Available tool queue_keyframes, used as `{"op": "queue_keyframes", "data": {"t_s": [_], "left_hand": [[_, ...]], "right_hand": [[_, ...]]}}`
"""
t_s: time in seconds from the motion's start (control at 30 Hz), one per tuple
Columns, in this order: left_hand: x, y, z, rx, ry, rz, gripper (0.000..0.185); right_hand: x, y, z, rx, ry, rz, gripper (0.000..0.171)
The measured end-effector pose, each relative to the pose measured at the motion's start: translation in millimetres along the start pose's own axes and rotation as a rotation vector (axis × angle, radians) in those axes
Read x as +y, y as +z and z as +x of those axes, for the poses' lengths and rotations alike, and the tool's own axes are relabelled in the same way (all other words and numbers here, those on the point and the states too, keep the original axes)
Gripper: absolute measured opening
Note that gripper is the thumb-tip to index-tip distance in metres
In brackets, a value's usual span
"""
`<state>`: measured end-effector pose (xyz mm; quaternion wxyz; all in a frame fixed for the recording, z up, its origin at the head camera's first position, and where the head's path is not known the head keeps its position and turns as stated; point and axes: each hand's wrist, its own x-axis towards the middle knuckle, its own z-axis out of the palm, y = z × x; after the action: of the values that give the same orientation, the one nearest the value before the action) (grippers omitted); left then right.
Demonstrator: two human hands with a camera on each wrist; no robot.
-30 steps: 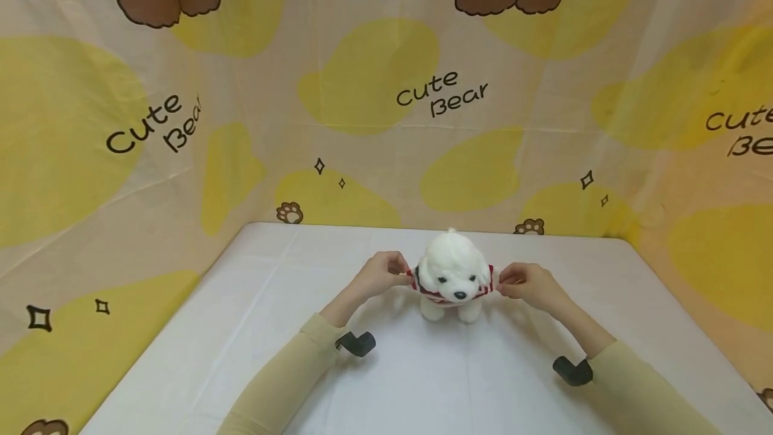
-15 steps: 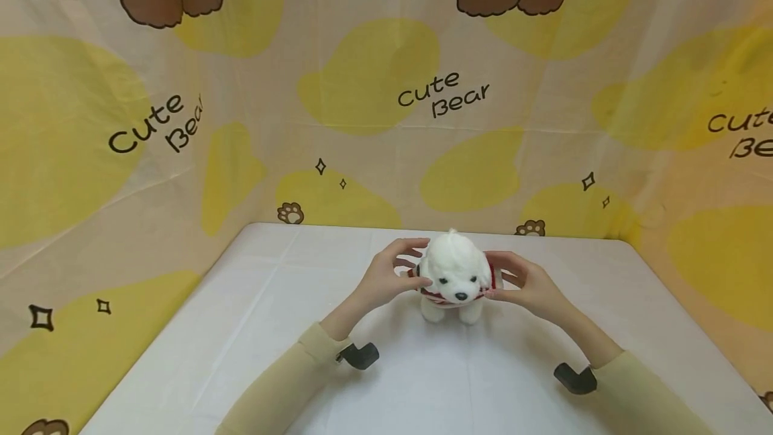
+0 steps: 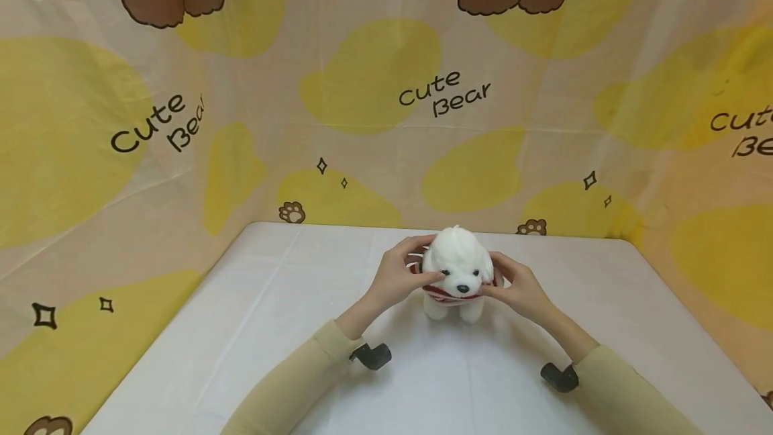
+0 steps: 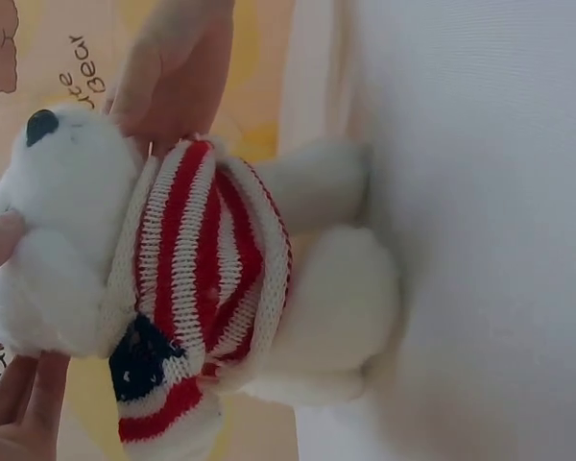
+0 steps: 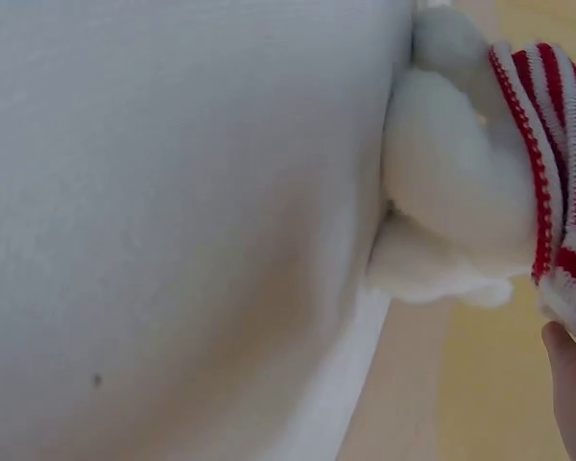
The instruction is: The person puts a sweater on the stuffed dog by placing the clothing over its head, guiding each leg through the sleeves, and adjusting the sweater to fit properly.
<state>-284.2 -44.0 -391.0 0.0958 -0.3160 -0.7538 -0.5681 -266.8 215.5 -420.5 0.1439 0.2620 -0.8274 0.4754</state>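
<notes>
Small white plush dog (image 3: 456,272) in a red/white striped knit sweater (image 4: 204,279) sits upright on its paws btwn my two hands, on the white tablecloth (image 3: 253,327). My left hand (image 3: 400,275) wraps its side w/ curled fingers, thumb at the cheek. My right hand (image 3: 513,285) does the same on the other side, fingers curled round head & sweater. Cream "Cute Bear" printed backdrop (image 3: 241,119) hangs beyond both hands.
</notes>
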Motion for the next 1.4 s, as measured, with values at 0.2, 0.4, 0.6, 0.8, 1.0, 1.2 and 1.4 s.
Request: {"op": "queue_keyframes", "data": {"t_s": [0.2, 0.4, 0.6, 0.8, 1.0, 1.2, 1.4], "left_hand": [[2.8, -2.5, 8.3, -0.028, -0.083, -0.016, 0.056], [5.9, -8.9, 19.3, -0.074, -0.178, -0.048, 0.053], [2.3, -14.1, 24.9, -0.102, -0.246, -0.067, 0.05], [-12.5, -26.3, 29.4, -0.141, -0.317, -0.189, 0.043], [-13.8, -35.8, 28.5, 0.02, -0.271, -0.07, 0.033], [-10.8, -39.0, 28.2, 0.042, -0.262, 0.025, 0.031], [-13.5, -41.3, 28.2, 0.011, -0.346, 0.077, 0.049]], "right_hand": [[-0.6, 1.1, 0.2, 0.043, 0.026, 0.072, 0.05], [-9.8, 0.8, 1.9, 0.084, 0.106, 0.111, 0.048], [-23.6, 3.9, 2.6, 0.131, 0.177, 0.081, 0.047], [-49.9, 17.3, 6.5, 0.209, 0.263, -0.063, 0.05], [-57.7, 31.0, 16.4, 0.167, 0.3, -0.159, 0.058], [-56.0, 39.0, 21.3, 0.144, 0.287, -0.158, 0.056], [-53.4, 46.3, 20.6, 0.135, 0.265, -0.13, 0.062]]}}
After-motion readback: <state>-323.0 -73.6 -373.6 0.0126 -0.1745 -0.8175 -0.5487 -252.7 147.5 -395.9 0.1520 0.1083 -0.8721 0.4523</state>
